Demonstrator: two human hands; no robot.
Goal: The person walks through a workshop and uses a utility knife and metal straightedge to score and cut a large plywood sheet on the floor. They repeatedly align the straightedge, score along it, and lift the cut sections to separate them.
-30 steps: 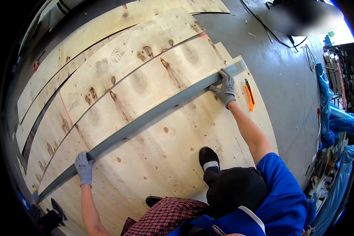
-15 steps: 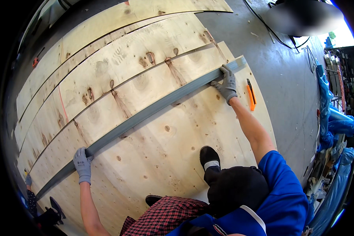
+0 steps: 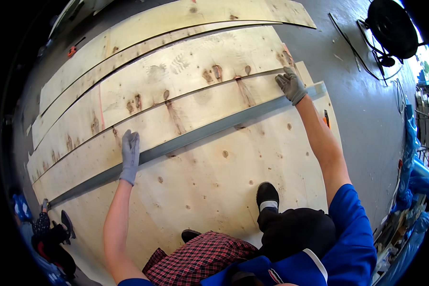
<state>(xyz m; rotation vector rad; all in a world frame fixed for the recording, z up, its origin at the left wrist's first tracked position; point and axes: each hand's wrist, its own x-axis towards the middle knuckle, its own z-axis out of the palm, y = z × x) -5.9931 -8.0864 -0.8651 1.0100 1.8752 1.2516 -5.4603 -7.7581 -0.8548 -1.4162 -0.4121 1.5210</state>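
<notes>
The person is kneeling on a large pale plywood sheet [image 3: 214, 200], with a black shoe [image 3: 268, 195] planted on the wood close below the right forearm.

The left hand [image 3: 129, 155], in a grey knit glove, is lying flat with fingers together and extended, pressing down across a long grey metal straightedge bar [image 3: 200, 136]. It is pinning the bar rather than pinching it.

The right hand [image 3: 291, 86], gloved alike, is resting on the same bar close to its far-right end, palm down with fingers slightly spread; whether they are curling around the edge cannot be told.

The bar is running diagonally between and beyond both hands, lying flat on the sheet, its lower-left end extending well past the left hand.

Just beyond the right wrist, an orange tool [image 3: 326, 119] is lying at the sheet's edge.

Past both hands, further cut plywood strips [image 3: 176, 71] are lying side by side. Well beyond the right hand, a black cable reel [image 3: 391, 26] is standing on the grey concrete floor [image 3: 367, 119].
</notes>
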